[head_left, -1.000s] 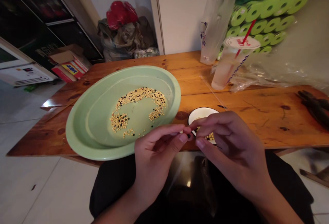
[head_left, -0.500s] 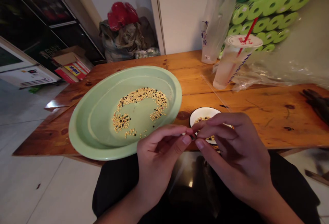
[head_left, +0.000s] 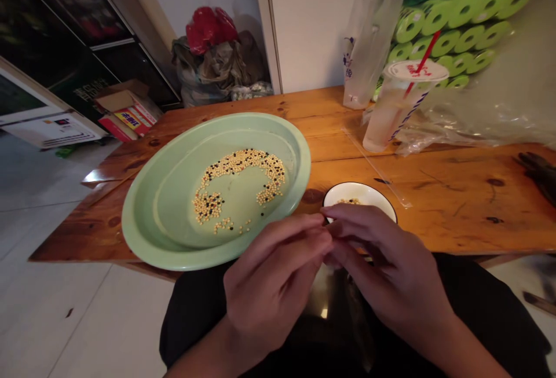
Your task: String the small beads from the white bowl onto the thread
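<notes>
My left hand point(head_left: 278, 282) and my right hand point(head_left: 388, 274) meet at the fingertips above my lap, just in front of the bench's edge. The fingers of both are bent and closed, and whatever lies between them is hidden. To the left, a wide green basin point(head_left: 160, 210) contains many pale yellow beans point(head_left: 238, 161) mixed with black ones, spread in a curved band. Behind my right hand stands a small white bowl point(head_left: 373, 194) with a dark rim, partly covered by the fingers. A few yellow and dark beans point(head_left: 348, 201) show inside it.
The basin and bowl rest on a wooden bench point(head_left: 321, 172). Farther back are a lidded plastic cup point(head_left: 384, 114) with a red straw, a clear plastic bag point(head_left: 369, 48) and wrapped green rolls point(head_left: 443, 42). A dark object point(head_left: 538, 172) lies at the right edge.
My left fingers have curled over toward the right fingertips, hiding the small pale bean that showed there. My right hand has shifted down and left, uncovering more of the bowl.
</notes>
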{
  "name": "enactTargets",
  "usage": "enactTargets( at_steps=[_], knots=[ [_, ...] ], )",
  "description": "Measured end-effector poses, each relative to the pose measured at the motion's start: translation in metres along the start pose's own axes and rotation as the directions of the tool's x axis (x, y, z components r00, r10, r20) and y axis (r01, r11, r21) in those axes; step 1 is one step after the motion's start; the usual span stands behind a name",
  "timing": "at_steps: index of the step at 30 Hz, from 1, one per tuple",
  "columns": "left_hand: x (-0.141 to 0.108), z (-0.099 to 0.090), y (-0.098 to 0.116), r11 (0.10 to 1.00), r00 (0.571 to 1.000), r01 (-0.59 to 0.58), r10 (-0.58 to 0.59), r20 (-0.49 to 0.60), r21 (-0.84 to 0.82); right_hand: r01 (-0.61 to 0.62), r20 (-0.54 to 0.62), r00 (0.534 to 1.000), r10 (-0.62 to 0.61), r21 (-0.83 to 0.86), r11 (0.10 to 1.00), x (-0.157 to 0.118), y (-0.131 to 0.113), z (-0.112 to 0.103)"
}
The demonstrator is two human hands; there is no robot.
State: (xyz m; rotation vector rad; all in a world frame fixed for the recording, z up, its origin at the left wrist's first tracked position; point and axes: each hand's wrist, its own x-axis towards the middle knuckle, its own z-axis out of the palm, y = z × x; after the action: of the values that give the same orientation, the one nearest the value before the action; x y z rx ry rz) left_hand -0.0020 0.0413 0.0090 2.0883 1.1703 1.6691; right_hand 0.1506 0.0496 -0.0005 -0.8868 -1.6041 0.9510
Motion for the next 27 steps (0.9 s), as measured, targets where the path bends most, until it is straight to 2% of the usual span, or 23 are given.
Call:
enactTargets(
  at_steps=[2,4,9,15,22,27],
  knots=[
    [0.001,-0.004,-0.001,0.994,0.997,-0.079,0.077,0.03,0.071,-0.103,0.025,0.995,0.1,0.164,0.981,0.001,-0.001,0.002],
    [0.002,-0.006,-0.003,0.995,0.996,-0.088,0.087,0.016,0.053,-0.189,0.069,0.982,0.176,0.322,0.928,0.002,-0.003,0.003],
    [0.001,-0.007,-0.007,0.999,0.999,-0.033,0.032,-0.023,-0.018,-0.258,0.158,0.966,0.205,0.541,0.8,0.007,-0.003,0.002],
    [0.002,-0.008,-0.008,0.993,0.993,-0.113,0.114,-0.033,0.043,-0.218,0.175,0.975,0.138,0.622,0.752,0.006,0.0,0.004],
    [0.003,-0.012,-0.004,0.985,0.987,-0.158,0.155,0.044,0.065,-0.129,0.066,0.991,0.113,0.639,0.758,0.005,0.0,0.006],
    [0.004,-0.014,-0.004,0.984,0.987,-0.161,0.16,0.028,0.079,-0.192,0.139,0.981,0.134,0.664,0.723,0.005,0.004,0.002]
  ],
)
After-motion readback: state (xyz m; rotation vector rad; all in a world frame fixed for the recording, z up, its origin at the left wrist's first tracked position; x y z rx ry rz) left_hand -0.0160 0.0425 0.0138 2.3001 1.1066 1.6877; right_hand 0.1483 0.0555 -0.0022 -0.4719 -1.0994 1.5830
